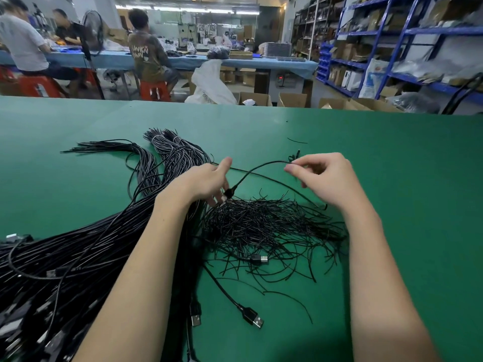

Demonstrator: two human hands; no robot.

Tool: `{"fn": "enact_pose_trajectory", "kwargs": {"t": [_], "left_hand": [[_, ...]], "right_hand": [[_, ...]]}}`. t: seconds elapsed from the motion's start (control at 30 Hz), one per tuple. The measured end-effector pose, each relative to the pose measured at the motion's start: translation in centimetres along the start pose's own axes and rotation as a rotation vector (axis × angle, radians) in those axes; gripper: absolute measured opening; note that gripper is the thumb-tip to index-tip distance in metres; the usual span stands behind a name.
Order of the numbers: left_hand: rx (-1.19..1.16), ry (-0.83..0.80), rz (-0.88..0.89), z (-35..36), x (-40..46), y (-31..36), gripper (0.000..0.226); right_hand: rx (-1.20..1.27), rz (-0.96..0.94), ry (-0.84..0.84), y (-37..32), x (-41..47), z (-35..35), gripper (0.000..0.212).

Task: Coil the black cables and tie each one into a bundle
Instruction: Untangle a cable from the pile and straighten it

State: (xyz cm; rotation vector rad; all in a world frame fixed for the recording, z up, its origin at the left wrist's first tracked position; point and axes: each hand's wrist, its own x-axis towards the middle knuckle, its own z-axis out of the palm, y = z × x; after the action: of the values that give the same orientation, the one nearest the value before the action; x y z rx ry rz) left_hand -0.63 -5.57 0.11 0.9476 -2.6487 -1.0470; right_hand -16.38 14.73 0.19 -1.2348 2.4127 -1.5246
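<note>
— Where was the cable when you looked?

— I saw one black cable (257,167) arcing between the two hands, just above the middle of the frame. Its thicker moulded end sat at the left hand (209,182), down by the fingertips, and the grip there looked closed around that end. From there the cable rose up and to the right, to the right hand (322,178), whose thumb and forefinger pinched it near its far tip, with a short bit poking out above the fingers.

— And the rest of the stock?

— A big sheaf of black cables (78,254) lay across the green surface (392,158) from the lower left of the frame up toward the centre, running under the left forearm. Their thin ends fanned out in the upper left part of the surface. A tangled heap of short black ties (269,226) sat between my two forearms, just below the held cable. A loose USB plug (253,317) lay lower centre, apart from the heap.
</note>
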Motion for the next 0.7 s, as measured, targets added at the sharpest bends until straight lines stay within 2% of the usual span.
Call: {"fn": "enact_pose_trajectory", "kwargs": {"t": [0.07,0.17,0.2,0.27,0.37,0.43,0.5,0.6,0.7], "left_hand": [[0.053,0.063,-0.036,-0.1,0.2,-0.3,0.075],[0.075,0.193,0.016,-0.1,0.3,0.2,0.076],[0.029,0.156,0.039,0.0,0.2,0.6,0.08],[-0.137,-0.033,0.084,0.7,-0.1,1.6,0.088],[-0.591,-0.233,0.171,2.5,-0.2,2.6,0.086],[-0.894,-0.234,0.191,3.3,0.1,2.9,0.08],[-1.108,-0.19,0.191,3.6,0.4,2.9,0.066],[-1.257,-0.171,0.223,3.5,0.5,2.9,0.063],[-1.422,-0.197,0.266,3.2,0.4,2.8,0.069]], "right_hand": [[0.158,0.025,0.061,-0.2,0.2,0.3,0.012],[0.342,0.077,0.111,-1.2,0.4,1.8,0.013],[0.391,0.084,0.115,-1.7,0.4,2.4,0.014],[0.444,0.057,0.079,-2.5,0.3,3.4,0.014],[0.477,-0.025,-0.206,-2.6,-0.3,3.7,0.016],[0.459,-0.061,-0.428,-2.1,-0.8,3.3,0.013],[0.394,-0.043,-0.572,-1.5,-1.1,2.9,0.014],[0.339,0.03,-0.692,-1.2,-1.3,2.8,0.023],[0.31,0.075,-0.687,-0.9,-1.3,2.8,0.032]]}}
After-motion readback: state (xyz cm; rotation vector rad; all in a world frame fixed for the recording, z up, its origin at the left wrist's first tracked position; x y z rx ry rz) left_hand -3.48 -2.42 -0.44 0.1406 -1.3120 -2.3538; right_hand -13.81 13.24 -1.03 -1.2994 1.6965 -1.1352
